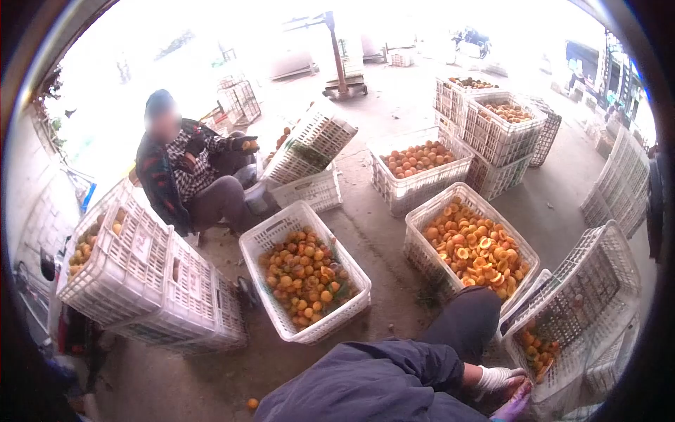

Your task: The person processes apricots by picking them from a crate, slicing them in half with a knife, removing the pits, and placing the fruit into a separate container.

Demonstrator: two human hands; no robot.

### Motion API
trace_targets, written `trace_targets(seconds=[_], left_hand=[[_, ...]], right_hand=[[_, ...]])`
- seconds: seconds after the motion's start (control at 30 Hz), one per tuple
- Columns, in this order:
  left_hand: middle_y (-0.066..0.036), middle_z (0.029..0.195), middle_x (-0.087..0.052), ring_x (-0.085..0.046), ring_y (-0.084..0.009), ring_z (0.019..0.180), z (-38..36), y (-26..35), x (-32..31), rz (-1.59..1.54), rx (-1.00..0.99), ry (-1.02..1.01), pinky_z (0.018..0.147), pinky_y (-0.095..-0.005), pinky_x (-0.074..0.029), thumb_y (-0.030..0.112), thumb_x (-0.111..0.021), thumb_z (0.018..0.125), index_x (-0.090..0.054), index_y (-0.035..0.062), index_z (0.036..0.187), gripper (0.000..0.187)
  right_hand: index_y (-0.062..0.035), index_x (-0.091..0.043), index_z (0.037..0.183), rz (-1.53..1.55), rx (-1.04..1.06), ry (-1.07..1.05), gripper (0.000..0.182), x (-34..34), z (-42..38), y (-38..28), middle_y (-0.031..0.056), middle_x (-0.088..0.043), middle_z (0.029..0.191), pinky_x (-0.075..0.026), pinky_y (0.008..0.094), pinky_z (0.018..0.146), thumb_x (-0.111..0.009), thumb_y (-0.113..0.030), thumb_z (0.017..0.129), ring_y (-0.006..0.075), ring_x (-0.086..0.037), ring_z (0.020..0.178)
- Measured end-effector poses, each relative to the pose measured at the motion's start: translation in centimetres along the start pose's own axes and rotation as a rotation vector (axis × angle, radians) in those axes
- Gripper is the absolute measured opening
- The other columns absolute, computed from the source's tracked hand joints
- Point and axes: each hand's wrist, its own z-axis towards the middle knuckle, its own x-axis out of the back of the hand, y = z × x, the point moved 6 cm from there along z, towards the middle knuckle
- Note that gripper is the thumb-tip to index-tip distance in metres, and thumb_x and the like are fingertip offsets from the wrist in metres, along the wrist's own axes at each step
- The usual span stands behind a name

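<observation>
My left hand (498,380), in a white glove with bare fingertips, reaches out of a dark sleeve at the lower right. Its fingers are bent in and meet my right hand (515,404), which looks pinkish-purple and is partly cut off by the bottom edge. Both seem closed together around something small, too hidden to name. Just beyond them a tilted white crate (580,302) leans over, with some apricots (540,352) gathered in its low corner. Past my knee stands a crate (415,243) full of halved apricots (478,246).
Left of my knee is a crate of whole apricots (302,278). Stacked crates (169,281) stand at the left, more (499,133) at the back right. A seated person (190,165) handles fruit beside a tipped crate (309,144). One apricot (253,404) lies on the floor.
</observation>
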Motion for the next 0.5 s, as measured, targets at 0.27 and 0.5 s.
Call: trace_targets(seconds=[0.27,0.5], left_hand=[[-0.015,0.092,-0.055,-0.058,-0.0337,0.085,-1.9,-3.2,-0.9,-0.792,0.790,0.008,0.071,-0.0383,-0.047,0.019,-0.049,0.092,-0.052,0.0043,0.098,0.016],[-0.002,0.074,-0.055,-0.050,-0.0146,0.068,-2.3,-1.3,-9.0,-2.165,1.129,0.330,0.061,-0.0304,-0.044,0.033,-0.047,0.096,-0.055,0.0072,0.084,0.029]], right_hand=[[0.0040,-0.057,0.111,-0.851,0.102,0.172,0.049,-2.4,-1.7,-7.1,0.0200,-0.064,0.101,-0.051,0.0392,0.071,-0.059,-0.041,0.090,0.0300,-0.062,0.081],[0.0030,-0.058,0.107,-0.696,0.380,0.184,0.047,-2.5,-1.9,-5.2,0.0193,-0.064,0.100,-0.050,0.0397,0.069,-0.061,-0.041,0.089,0.0297,-0.062,0.079]])
